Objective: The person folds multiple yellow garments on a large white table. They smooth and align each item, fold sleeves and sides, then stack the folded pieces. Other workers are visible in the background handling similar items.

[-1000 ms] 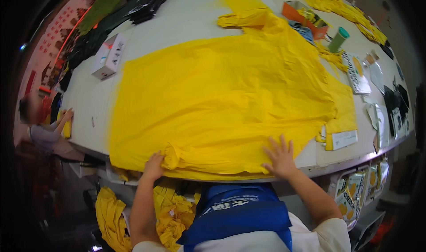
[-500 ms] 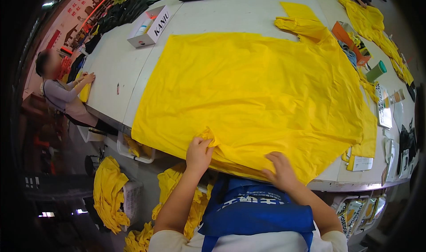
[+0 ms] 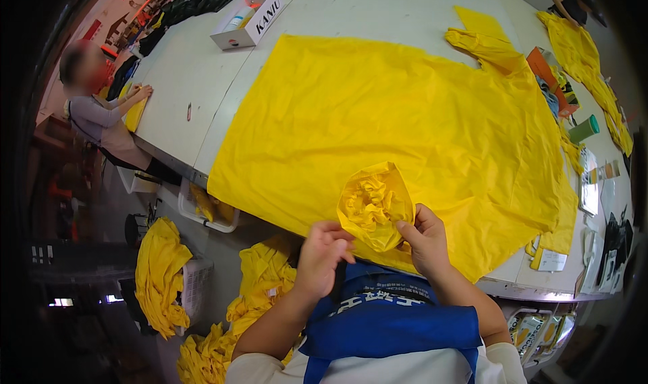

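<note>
We take this for a garment workshop: a broad white desk (image 3: 177,139) carries a spread-out yellow garment (image 3: 378,100), heaped yellow fabric (image 3: 160,276) drapes over a white plastic basket (image 3: 198,286) below, printed packets (image 3: 528,332) sit under the right side, and we see an aproned co-worker (image 3: 94,122) at the left edge.

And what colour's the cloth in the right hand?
Cloth in the right hand: yellow, no pattern visible; best in head view.
</note>
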